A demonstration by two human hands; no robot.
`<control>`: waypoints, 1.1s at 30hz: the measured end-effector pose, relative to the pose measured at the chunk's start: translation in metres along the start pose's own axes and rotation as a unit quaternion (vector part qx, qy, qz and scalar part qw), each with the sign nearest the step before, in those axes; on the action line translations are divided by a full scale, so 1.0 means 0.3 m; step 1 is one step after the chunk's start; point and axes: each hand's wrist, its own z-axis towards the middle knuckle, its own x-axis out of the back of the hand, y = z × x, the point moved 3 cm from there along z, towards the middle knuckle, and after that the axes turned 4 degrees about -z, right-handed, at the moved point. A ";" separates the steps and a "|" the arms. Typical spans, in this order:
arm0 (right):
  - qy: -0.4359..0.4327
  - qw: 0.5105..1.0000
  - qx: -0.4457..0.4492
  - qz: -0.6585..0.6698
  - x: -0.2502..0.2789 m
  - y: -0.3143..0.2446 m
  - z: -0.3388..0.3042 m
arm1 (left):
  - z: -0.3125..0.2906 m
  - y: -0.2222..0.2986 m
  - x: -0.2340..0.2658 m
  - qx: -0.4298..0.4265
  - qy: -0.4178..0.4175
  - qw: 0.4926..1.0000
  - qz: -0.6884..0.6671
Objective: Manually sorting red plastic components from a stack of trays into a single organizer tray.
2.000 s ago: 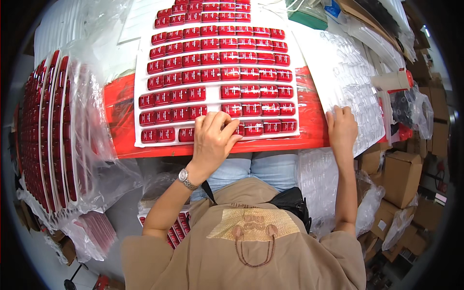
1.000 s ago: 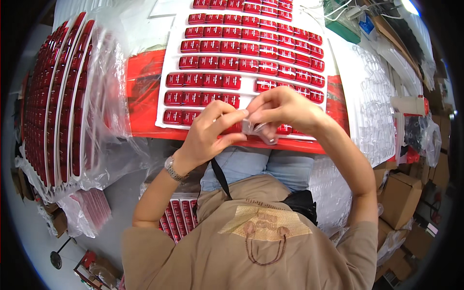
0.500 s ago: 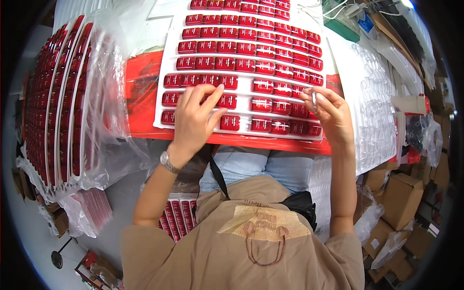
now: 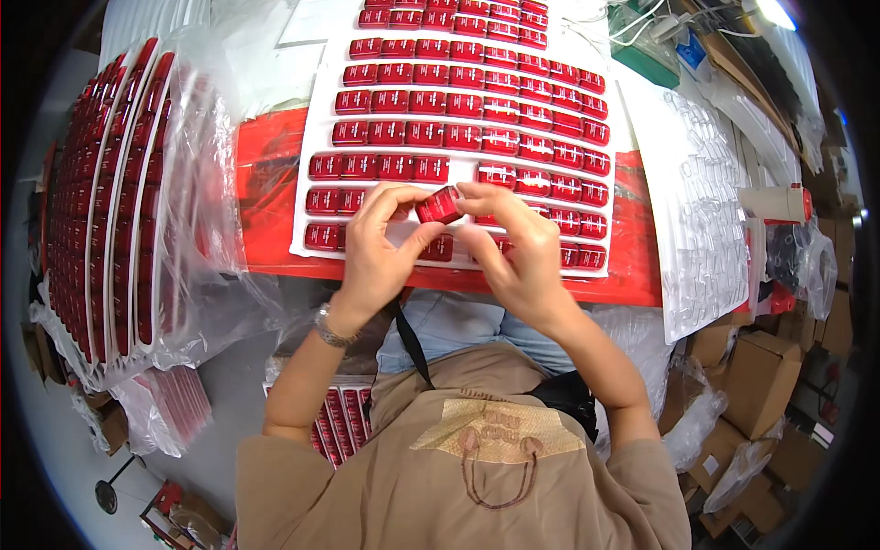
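A small glossy red block (image 4: 438, 205) with pale print is raised over the white tray (image 4: 466, 169). My left hand (image 4: 380, 243) pinches it between thumb and fingers. My right hand (image 4: 518, 243) meets the block's right end with its forefinger. A pale sliver shows at that fingertip, but what it is cannot be made out. Beneath both hands, rows of similar red blocks (image 4: 394, 167) fill the tray, with a bare white gap down the middle of the nearest rows. My hands hide part of the two nearest rows.
A red covering (image 4: 266, 174) lies under the tray. Stacked trays of red blocks (image 4: 105, 202) stand at left in clear plastic wrap (image 4: 197, 165). A sheet of small clear pieces (image 4: 692, 202) lies at right. Cardboard boxes (image 4: 756, 380) are piled at the lower right.
My right hand has moved left from the tray's right side to meet my left hand. My left hand has lifted a red block off the tray. The tray has barely shifted.
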 end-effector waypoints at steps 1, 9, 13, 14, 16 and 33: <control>-0.047 0.999 0.012 0.003 0.043 -0.003 0.002 | 0.023 0.020 0.022 -0.080 -0.020 0.985 0.152; 0.037 0.938 -0.174 -0.298 0.584 0.242 -0.119 | 0.033 0.031 -0.021 -0.161 -0.090 0.913 0.363; -0.032 0.730 -0.284 -0.621 0.765 0.277 -0.329 | -0.086 0.045 -0.007 -0.077 -0.038 0.916 0.391; -0.033 0.732 -0.284 -0.619 0.760 0.292 -0.349 | -0.108 0.035 -0.019 -0.042 -0.036 0.927 0.372; -0.036 0.718 -0.231 -0.655 0.745 0.320 -0.385 | -0.118 0.036 -0.059 -0.047 -0.052 0.935 0.347; 0.294 0.913 -0.280 0.035 0.809 0.380 -0.087 | 0.088 -0.019 0.123 -0.113 -0.036 0.972 0.201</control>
